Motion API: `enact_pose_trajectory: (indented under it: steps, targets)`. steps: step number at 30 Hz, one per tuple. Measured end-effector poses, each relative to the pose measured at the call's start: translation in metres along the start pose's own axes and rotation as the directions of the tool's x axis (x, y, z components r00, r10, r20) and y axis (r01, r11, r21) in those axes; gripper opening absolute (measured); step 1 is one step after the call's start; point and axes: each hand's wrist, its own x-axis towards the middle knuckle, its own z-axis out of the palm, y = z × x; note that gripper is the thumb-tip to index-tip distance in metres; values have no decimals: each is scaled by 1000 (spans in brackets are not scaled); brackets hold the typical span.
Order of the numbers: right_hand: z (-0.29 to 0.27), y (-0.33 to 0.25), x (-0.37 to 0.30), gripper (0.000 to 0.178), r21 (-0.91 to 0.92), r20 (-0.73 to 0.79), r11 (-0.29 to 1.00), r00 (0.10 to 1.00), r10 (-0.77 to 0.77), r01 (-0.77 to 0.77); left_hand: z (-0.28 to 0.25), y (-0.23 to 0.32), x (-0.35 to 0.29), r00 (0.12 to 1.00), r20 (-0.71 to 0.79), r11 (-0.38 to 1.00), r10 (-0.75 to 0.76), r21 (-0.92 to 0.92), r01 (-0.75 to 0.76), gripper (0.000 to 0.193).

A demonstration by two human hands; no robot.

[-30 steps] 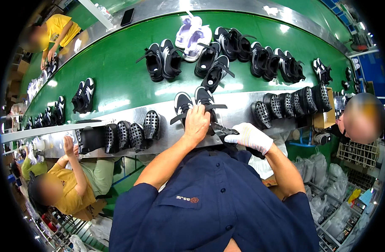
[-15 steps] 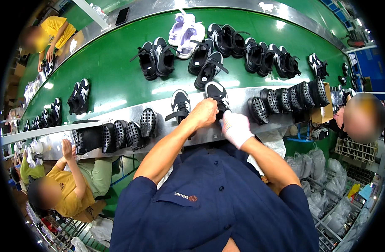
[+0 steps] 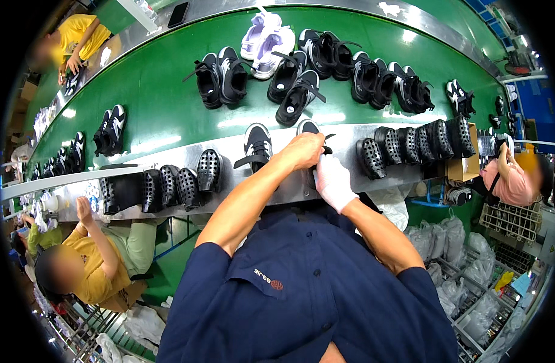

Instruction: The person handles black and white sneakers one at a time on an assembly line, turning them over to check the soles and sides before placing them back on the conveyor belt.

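Two hands point(image 3: 306, 150) point(image 3: 334, 183) on shoe point(image 3: 308, 127); bags point(image 3: 450, 295) in crate point(image 3: 469, 331)

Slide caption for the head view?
Bare left hand and white-gloved right hand meet at a black-and-white shoe above a silver metal ledge.

Black sneaker point(image 3: 309, 126), toe forward (seemingly upright)

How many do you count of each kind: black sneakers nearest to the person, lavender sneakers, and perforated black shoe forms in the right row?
Nearest black sneakers: 2
Lavender sneakers: 2
Perforated black shoe forms, right row: 6
Total: 10
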Motion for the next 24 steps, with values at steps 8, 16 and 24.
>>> enact_pose_trajectory:
  steps: [8,16,24]
  targets:
    - [34,47,3,49,334,-121,943,992,31,11,63,5,-49,891,-289,914,-351,-312,259,104]
    - [41,41,32,30,142,47,943,954,296,-300,84,3,-37,815,-410,911,-409,-240,336,74]
    - [23,25,28,34,78,126,976,973,192,-202,70,4,-159,631,-619,846,-468,-108,522,56]
